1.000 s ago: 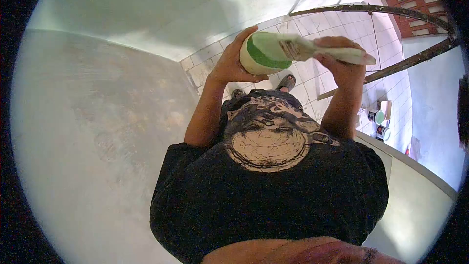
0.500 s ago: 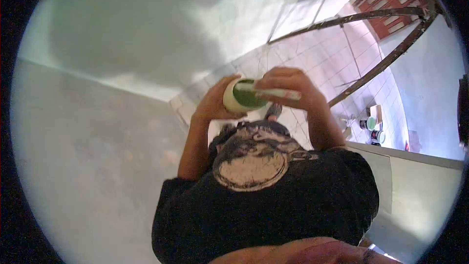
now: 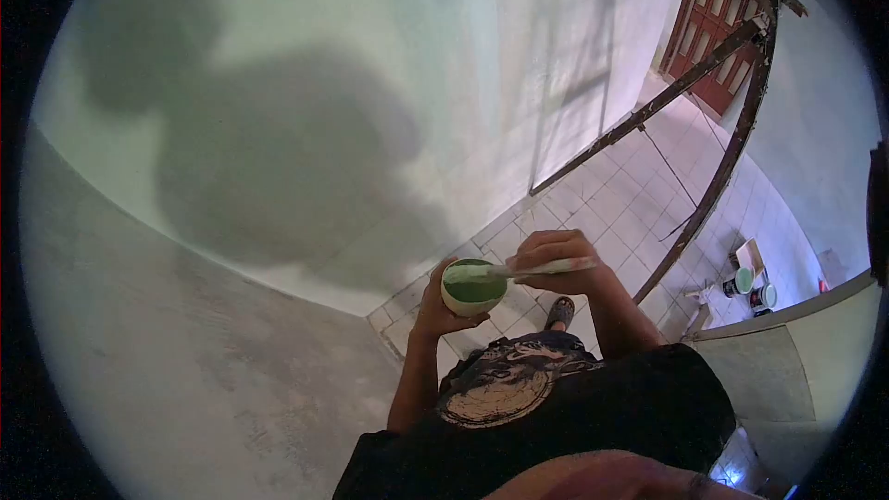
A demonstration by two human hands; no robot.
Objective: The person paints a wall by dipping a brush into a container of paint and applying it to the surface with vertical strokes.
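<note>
My left hand (image 3: 435, 308) is wrapped around a pale cup (image 3: 475, 306) with green paint inside. The cup is tipped so that its opening faces me. My right hand (image 3: 561, 259) grips a paintbrush (image 3: 554, 268) by its paint-smeared handle. Its bristle end, coated in light green, lies across the mouth of the cup, over the green paint. Both hands are held in front of my body, above the tiled floor.
A pale green wall (image 3: 482, 83) rises ahead, and a rough grey wall (image 3: 231, 361) lies at left. On the right stands a dark wooden frame (image 3: 708, 204). Paint buckets (image 3: 738, 282) sit on the tiled floor (image 3: 602, 213). A reddish-brown door (image 3: 718, 28) is at the back.
The view has tilted up toward the wall, so hands and cup appear lower. The brush stays over the cup, its light green bristle end now plainer to see.
</note>
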